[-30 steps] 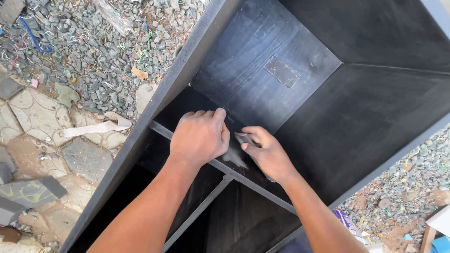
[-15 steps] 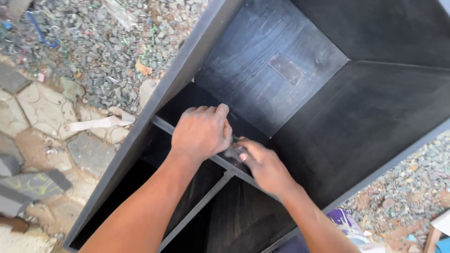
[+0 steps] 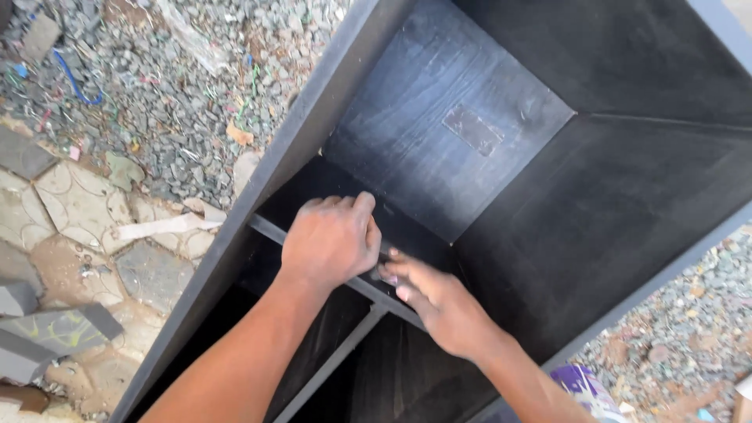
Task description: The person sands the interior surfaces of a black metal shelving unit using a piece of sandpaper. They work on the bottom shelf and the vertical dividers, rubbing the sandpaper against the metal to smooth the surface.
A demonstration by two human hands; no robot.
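Hiding most: the left hand covers whatever lies under its palm, and the small dark thing between the two hands shows only as a sliver, possibly a scrap of abrasive paper; I cannot tell for certain.
Cut off: both forearms leave the lower edge of the view, and the black cabinet runs past the top and right edges.
Hard to make out: the lower compartments are dark, so their depth and contents do not show.
Left hand: fingers together and curled, knuckles up, draped over the grey cross rail where it meets the shelf edge.
Right hand: the right hand lies lower and to the right, palm down, fingers extended and close together, tips touching the dark thing just beside the left hand's thumb.
Cabinet: lying open toward the camera, with a pale rectangular patch on its back panel.
Ground: gravel and cracked paving stones to the left.
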